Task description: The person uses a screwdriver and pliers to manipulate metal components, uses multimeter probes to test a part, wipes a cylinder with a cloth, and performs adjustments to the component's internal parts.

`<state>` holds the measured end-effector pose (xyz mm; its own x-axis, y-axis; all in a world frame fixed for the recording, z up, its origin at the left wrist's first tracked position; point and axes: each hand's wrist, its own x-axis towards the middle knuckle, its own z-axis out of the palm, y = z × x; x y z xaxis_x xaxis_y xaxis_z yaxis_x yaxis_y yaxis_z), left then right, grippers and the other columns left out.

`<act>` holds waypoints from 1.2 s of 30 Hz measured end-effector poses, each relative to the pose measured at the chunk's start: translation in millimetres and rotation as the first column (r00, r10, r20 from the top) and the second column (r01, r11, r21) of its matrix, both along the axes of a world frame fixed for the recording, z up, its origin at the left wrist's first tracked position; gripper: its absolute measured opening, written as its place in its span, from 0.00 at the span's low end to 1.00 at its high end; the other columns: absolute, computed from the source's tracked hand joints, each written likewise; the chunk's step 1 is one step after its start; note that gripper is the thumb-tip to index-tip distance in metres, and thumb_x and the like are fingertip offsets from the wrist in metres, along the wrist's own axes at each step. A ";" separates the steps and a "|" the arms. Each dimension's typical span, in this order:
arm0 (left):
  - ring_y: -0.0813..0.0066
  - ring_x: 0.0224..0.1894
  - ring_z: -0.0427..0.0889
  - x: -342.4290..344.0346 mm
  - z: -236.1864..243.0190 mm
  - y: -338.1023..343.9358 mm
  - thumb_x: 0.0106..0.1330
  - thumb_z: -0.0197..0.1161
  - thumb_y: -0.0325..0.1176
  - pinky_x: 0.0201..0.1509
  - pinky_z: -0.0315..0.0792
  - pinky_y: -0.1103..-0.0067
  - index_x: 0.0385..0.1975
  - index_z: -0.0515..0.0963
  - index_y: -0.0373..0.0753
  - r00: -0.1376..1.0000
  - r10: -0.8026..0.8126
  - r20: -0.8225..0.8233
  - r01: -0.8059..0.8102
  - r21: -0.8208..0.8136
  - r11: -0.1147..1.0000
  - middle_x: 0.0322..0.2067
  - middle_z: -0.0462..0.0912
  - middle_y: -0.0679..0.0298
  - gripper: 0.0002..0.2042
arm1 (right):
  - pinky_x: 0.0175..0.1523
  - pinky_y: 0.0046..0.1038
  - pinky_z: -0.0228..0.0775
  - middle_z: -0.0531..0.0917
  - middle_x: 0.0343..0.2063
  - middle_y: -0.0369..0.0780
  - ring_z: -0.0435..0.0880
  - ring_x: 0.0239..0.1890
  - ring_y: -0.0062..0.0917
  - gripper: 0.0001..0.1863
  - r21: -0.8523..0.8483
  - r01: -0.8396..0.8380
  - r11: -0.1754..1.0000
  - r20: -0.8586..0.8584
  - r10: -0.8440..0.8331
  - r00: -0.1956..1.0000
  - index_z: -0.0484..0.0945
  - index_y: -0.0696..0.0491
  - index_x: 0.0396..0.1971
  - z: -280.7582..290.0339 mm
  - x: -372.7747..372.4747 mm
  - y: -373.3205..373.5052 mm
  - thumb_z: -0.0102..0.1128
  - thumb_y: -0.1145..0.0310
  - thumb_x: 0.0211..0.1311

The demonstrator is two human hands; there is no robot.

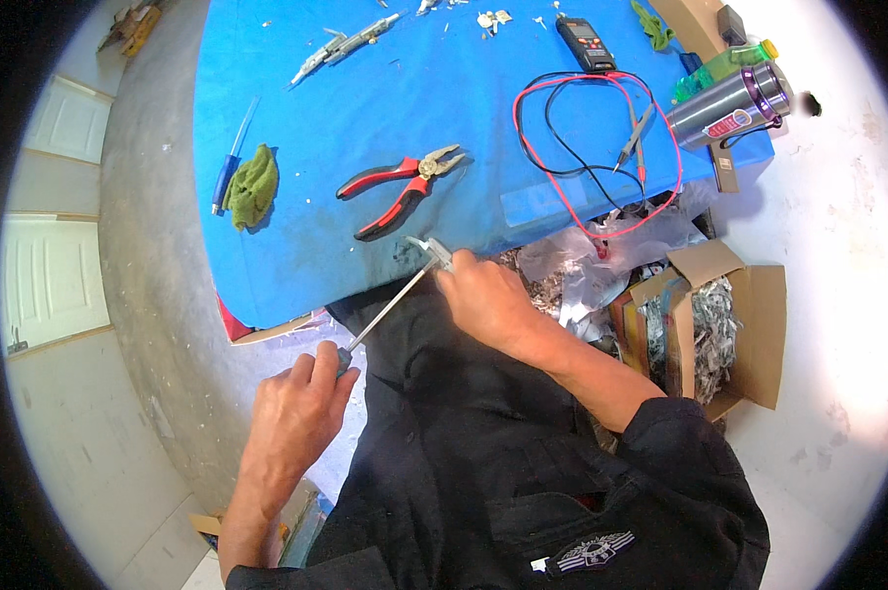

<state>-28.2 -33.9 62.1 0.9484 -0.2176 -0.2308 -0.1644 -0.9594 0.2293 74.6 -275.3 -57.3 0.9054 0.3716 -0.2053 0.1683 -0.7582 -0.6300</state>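
Note:
My left hand (306, 403) grips the teal handle of a screwdriver (387, 307), whose long shaft runs up to a small grey metal part (429, 251). My right hand (483, 300) holds that part at the front edge of the blue-covered table (336, 216), where the screwdriver's tip meets it. Just beyond lie red-and-black pliers (387, 184) with their jaws pointing right. Further left are a blue-handled screwdriver (226, 177) and a crumpled green cloth (250, 187). Similar grey metal pieces (336, 49) lie near the far edge.
A multimeter (584, 44) with looped leads sits at the back right beside a steel flask (719, 108) and a green bottle (714, 71). Below the right edge stands an open cardboard box (759, 344) of shredded material. A white door (56, 280) is at the left.

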 end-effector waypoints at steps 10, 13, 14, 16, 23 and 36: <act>0.44 0.26 0.86 5.6 1.7 3.3 0.71 0.68 0.34 0.28 0.78 0.58 0.38 0.74 0.36 0.992 0.091 -0.084 -0.106 -0.186 0.977 0.26 0.85 0.48 0.11 | 0.32 0.52 0.80 0.84 0.20 0.56 0.87 0.25 0.55 0.17 -0.004 -0.026 1.000 0.061 0.026 0.998 0.74 0.62 0.32 -1.0 -1.2 2.4 0.60 0.61 0.74; 0.41 0.28 0.86 5.6 -1.2 3.1 0.71 0.68 0.33 0.30 0.77 0.58 0.38 0.76 0.35 0.982 0.139 -0.131 -0.171 -0.283 0.944 0.27 0.86 0.46 0.10 | 0.31 0.52 0.80 0.83 0.19 0.56 0.87 0.25 0.55 0.17 -0.009 -0.016 1.000 0.083 0.016 0.996 0.74 0.62 0.32 -4.3 -2.7 2.4 0.60 0.61 0.74; 0.40 0.28 0.86 5.7 -1.5 2.7 0.70 0.68 0.33 0.30 0.77 0.58 0.38 0.76 0.35 0.976 0.155 -0.155 -0.197 -0.309 0.930 0.28 0.86 0.45 0.09 | 0.31 0.52 0.80 0.83 0.19 0.56 0.87 0.25 0.55 0.17 -0.010 -0.010 1.000 0.093 0.011 0.996 0.74 0.62 0.32 -5.1 -2.8 2.3 0.60 0.61 0.74; 0.39 0.29 0.85 3.4 -8.4 4.7 0.70 0.68 0.33 0.30 0.77 0.58 0.38 0.77 0.35 0.962 0.178 -0.209 -0.242 -0.339 0.909 0.28 0.86 0.44 0.09 | 0.30 0.51 0.80 0.83 0.19 0.56 0.87 0.25 0.55 0.17 -0.021 -0.007 1.000 0.103 0.009 0.995 0.74 0.62 0.31 -5.4 -3.3 1.6 0.60 0.62 0.74; 0.39 0.28 0.85 -9.6 -18.6 -0.3 0.70 0.68 0.33 0.29 0.77 0.57 0.37 0.75 0.35 0.979 0.186 -0.086 -0.204 -0.337 0.919 0.27 0.85 0.46 0.10 | 0.32 0.52 0.80 0.84 0.20 0.57 0.87 0.26 0.55 0.17 -0.036 0.005 0.999 0.094 -0.002 0.996 0.75 0.61 0.32 -4.2 -1.6 3.5 0.62 0.62 0.73; 0.49 0.23 0.85 -7.7 -14.2 -2.9 0.71 0.68 0.37 0.23 0.77 0.61 0.37 0.73 0.37 0.999 0.022 0.027 -0.022 -0.031 0.999 0.23 0.81 0.54 0.12 | 0.34 0.53 0.80 0.85 0.22 0.57 0.87 0.28 0.56 0.17 0.004 0.012 1.000 0.050 -0.012 0.999 0.75 0.62 0.34 -2.5 -2.8 1.2 0.60 0.61 0.74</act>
<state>-35.9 -36.8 47.9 0.9588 -0.2032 -0.1984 -0.1499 -0.9554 0.2543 71.8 -274.1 -59.8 0.9188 0.3614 -0.1586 0.1905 -0.7581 -0.6237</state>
